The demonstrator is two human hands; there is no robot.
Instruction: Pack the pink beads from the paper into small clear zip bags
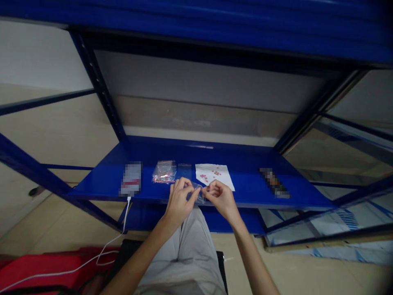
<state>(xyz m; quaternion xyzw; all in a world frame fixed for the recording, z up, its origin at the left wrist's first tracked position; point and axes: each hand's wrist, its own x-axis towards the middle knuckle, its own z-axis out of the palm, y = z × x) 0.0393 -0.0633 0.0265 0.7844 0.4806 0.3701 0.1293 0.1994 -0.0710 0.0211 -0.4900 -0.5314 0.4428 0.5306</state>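
Between my hands, at the front edge of the blue shelf, is a small clear plastic bag [200,198]. My left hand [181,198] pinches the bag's left side with thumb and fingers. On its other side, my right hand [220,197] is closed with thumb and fingertips at the bag; whether a small piece is also in that pinch I cannot make out. Just beyond lies a white sheet of paper [227,179] with several small pink and red pieces [204,178] on it. Left of the paper rests another clear bag [184,169], lying flat.
Clear bags with small pink and red items [164,172] lie on the blue shelf [239,153]. A blurred-out device [131,179] with a white cable [125,219] is at the left, a dark blurred-out object [274,182] at the right. Blue posts [101,88] and an upper shelf [196,24] frame the space.
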